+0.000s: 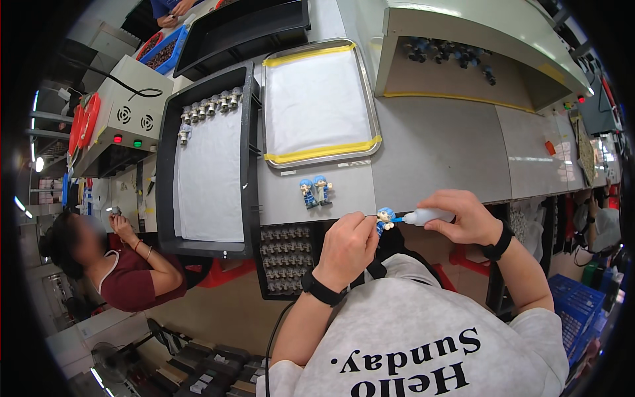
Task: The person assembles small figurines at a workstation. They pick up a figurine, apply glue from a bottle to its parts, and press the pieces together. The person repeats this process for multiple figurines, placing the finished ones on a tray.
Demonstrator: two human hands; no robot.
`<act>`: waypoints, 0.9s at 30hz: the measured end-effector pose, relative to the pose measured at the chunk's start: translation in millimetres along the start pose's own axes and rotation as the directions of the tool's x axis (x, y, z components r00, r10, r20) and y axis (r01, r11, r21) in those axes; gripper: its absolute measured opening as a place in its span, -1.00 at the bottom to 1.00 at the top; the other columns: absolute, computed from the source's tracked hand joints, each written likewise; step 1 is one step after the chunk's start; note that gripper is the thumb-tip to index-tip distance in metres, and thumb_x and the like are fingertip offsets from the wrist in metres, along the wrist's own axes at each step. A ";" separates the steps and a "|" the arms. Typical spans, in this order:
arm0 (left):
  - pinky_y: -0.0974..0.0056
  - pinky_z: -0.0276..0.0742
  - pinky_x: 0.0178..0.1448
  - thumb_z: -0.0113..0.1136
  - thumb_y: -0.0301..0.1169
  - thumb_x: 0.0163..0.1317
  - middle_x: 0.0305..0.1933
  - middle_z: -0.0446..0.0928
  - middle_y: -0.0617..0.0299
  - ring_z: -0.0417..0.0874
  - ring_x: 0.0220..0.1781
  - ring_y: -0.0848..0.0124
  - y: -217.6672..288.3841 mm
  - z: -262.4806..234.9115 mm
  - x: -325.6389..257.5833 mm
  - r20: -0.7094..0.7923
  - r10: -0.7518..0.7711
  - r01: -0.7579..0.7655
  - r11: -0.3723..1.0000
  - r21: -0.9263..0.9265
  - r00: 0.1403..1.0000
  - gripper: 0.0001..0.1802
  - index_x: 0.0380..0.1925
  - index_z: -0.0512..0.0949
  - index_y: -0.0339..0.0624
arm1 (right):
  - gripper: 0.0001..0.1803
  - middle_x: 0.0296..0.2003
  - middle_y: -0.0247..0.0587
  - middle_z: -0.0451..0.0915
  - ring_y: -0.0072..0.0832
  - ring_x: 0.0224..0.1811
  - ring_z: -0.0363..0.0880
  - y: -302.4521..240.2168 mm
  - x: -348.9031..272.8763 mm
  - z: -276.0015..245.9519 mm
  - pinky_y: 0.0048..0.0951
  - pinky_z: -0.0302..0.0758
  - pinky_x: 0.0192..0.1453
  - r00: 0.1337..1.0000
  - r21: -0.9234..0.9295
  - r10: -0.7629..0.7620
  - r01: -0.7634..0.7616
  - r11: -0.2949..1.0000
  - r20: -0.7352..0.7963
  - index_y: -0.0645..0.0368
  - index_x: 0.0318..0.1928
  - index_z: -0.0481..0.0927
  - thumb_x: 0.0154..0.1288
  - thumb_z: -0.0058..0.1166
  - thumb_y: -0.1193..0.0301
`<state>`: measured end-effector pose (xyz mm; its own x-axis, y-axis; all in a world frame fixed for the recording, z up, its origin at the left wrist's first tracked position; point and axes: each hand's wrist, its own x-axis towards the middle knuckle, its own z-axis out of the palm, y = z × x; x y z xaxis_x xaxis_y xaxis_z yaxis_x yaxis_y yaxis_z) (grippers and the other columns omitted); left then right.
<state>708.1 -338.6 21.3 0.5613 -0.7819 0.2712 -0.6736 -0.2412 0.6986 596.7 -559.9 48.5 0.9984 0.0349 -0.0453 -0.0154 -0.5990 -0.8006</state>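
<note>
Blue-haired figurine (385, 216) sits at the table's (430, 152) near edge, pinched between thumb and fingers of the left hand (347, 247), while the right hand (466, 218) curls closed around a white squeeze bottle (430, 216), its blue tip (397, 220) at the figurine. Work on this piece looks underway, not finished; two similar figurines (322, 190) are on the table nearby, and more small figures (213, 106) line the far end of a black tray (249, 218), though which are done cannot be told. Fingers hide part of the figurine, and whether the tip touches is too small to make out
</note>
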 end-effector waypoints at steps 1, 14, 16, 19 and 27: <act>0.19 0.41 -0.44 0.17 -0.61 -0.01 -0.56 0.42 0.11 0.49 -0.52 0.18 -0.3 0.4 -0.3 -0.002 0.004 -0.004 1.000 0.006 1.000 -0.88 -0.40 0.57 -0.34 | -0.68 -0.33 -0.12 0.59 -0.16 -0.30 0.55 -1.3 0.1 -0.9 -0.30 0.47 -0.25 1.000 -0.015 -0.004 0.004 1.000 -0.001 0.20 -0.15 0.58 0.02 0.26 0.42; 0.17 0.45 -0.33 0.17 -0.58 0.00 -0.51 0.39 0.11 0.49 -0.43 0.19 3.8 2.6 -1.8 -0.004 0.034 -0.034 0.998 0.052 0.999 -0.88 -0.40 0.50 -0.34 | -0.68 -0.37 -0.15 0.58 -0.19 -0.34 0.54 -8.7 -2.9 -5.0 -0.30 0.46 -0.30 0.999 -0.130 -0.028 0.026 0.991 -0.017 0.19 -0.17 0.59 0.00 0.25 0.41; 0.17 0.43 -0.39 0.18 -0.62 -0.02 -0.54 0.41 0.10 0.48 -0.48 0.18 3.6 3.5 -1.3 -0.031 0.044 -0.043 0.999 0.033 0.999 -0.86 -0.39 0.54 -0.36 | -0.68 -0.37 -0.16 0.58 -0.20 -0.34 0.54 -10.4 -3.0 -5.5 -0.30 0.46 -0.31 0.999 -0.154 -0.039 0.036 0.987 -0.019 0.19 -0.17 0.60 -0.01 0.25 0.41; 0.17 0.41 -0.42 0.18 -0.64 -0.03 -0.55 0.42 0.10 0.48 -0.51 0.18 3.3 3.9 -0.8 -0.041 0.050 -0.049 0.998 0.029 0.998 -0.85 -0.38 0.55 -0.36 | -0.68 -0.37 -0.18 0.58 -0.21 -0.35 0.55 -10.5 -3.7 -5.5 -0.31 0.46 -0.32 0.998 -0.183 -0.060 0.054 0.982 -0.024 0.18 -0.18 0.60 -0.01 0.25 0.41; 0.17 0.41 -0.42 0.18 -0.63 -0.03 -0.56 0.40 0.10 0.47 -0.51 0.18 3.4 3.3 -1.2 -0.043 0.049 -0.048 0.998 0.035 0.998 -0.85 -0.38 0.55 -0.36 | -0.70 -0.37 -0.21 0.58 -0.25 -0.35 0.55 -19.0 -2.7 -7.7 -0.34 0.46 -0.35 0.998 -0.243 -0.066 0.062 0.968 -0.011 0.17 -0.19 0.60 -0.01 0.25 0.41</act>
<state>703.5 -340.4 21.2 0.5477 -0.7674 0.3334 -0.7158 -0.2235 0.6615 594.7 -554.8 68.4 0.9977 0.0656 0.0144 0.0599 -0.7719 -0.6329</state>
